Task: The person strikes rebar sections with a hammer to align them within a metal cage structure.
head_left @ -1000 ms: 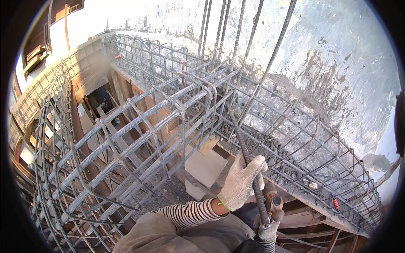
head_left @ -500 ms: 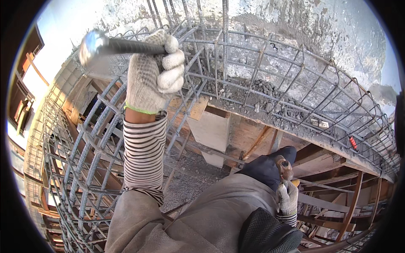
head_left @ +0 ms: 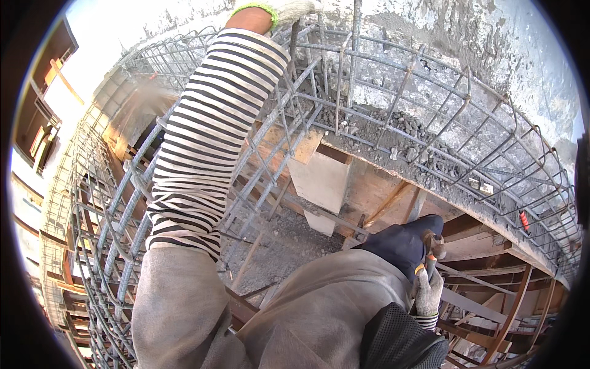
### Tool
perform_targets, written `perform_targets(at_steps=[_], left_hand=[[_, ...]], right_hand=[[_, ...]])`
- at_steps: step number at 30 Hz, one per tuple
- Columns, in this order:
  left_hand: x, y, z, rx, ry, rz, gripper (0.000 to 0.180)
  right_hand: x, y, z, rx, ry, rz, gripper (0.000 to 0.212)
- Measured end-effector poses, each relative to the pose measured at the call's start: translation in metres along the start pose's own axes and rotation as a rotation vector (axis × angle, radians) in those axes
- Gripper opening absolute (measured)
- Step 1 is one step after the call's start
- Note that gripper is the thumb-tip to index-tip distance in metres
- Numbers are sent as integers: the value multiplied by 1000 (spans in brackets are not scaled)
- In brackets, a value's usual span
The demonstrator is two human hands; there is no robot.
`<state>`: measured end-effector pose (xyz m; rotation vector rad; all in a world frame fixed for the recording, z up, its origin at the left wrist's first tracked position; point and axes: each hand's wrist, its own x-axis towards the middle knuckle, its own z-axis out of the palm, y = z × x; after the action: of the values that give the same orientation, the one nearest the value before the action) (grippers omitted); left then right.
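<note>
My left arm in a striped sleeve reaches up to the top edge, where my white-gloved left hand (head_left: 294, 11) is partly cut off. Its fingers are mostly out of sight. Just below the glove is a dark bar (head_left: 294, 46); whether the hand holds it cannot be seen. Low on the right, my gloved right hand (head_left: 428, 290) is closed round the handle of a hammer with a worn brown head (head_left: 436, 246). That hammer is beside my dark-clad leg (head_left: 393, 246). Around my left arm stands a cage of ribbed steel bars (head_left: 126, 234).
A curved rebar cage (head_left: 455, 111) runs along the peeling wall (head_left: 491, 37), with rubble (head_left: 409, 129) at its foot. A red piece (head_left: 523, 221) hangs on the bars at right. Below are wooden boards (head_left: 319, 178), dusty ground (head_left: 279, 246) and brown beams (head_left: 513, 307).
My left hand has gone up and right, from a grip on a ribbed bar with a shiny end to the top edge. My right hand keeps the hammer; the view has shifted slightly.
</note>
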<state>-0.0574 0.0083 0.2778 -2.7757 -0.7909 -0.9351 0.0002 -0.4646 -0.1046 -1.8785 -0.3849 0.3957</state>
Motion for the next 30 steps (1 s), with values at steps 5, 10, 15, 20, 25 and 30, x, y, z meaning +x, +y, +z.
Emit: perform_targets(at_steps=[5,10,15,20,25,30], left_hand=[[57,-50,21,-985,-31,-150,24],[58,-58,28,-318,550,446,29],[51,-15,18,-1108,714,-2,42],[37,-17,50,-1148,680,98,45],[15,-21,82,-837,522,212,36],[7,-42,105,-1404,432,-377,32]], right_hand=[[-2,0,4,-34,18,25,34],[1,-22,8,-41,-14,78,37],[-8,-17,9,-173,-8,5,49],[-7,-19,16,-173,-42,-41,49],[-8,-22,18,-149,-16,-76,46],[-5,-17,17,-84,-30,-68,45]])
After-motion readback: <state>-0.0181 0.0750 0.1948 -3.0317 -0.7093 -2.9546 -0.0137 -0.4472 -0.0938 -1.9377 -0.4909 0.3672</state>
